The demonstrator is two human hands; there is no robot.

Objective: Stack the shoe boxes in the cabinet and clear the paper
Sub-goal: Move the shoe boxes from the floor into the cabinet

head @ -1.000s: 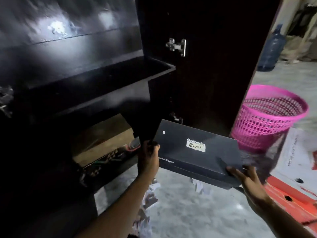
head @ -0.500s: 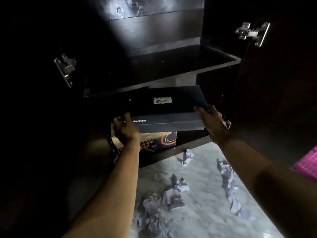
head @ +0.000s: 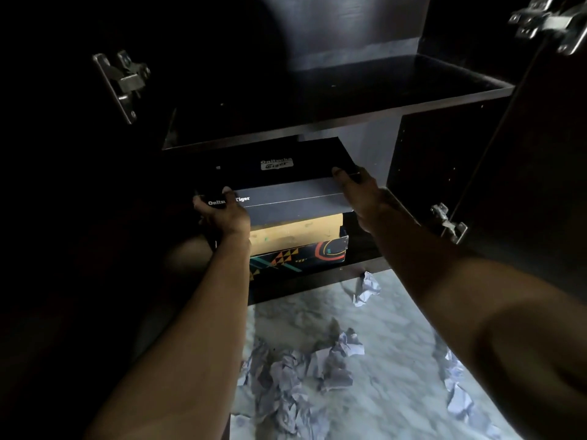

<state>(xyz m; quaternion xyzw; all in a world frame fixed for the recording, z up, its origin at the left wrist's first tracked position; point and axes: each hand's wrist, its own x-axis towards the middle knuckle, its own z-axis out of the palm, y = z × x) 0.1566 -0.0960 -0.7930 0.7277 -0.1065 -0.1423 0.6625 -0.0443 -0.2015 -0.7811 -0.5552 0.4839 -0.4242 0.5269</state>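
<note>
Left hand (head: pixel 227 214): covers part of the white words on the black shoe box (head: pixel 286 185).
Cabinet's left side (head: pixel 79 217): too dark to see.
Top hinge (head: pixel 546 22): blurry, cut off.

Top shoe box (head: pixel 286 198) black, white lettering. Box under it (head: pixel 297 231) tan lid, dark side with orange-yellow triangles, red arc. Cabinet (head: pixel 333 100) dark brown-black, silver hinges (head: pixel 124 81). Crumpled paper (head: pixel 305 369) white-lilac. Floor (head: pixel 390 369) pale grey marbled.
</note>
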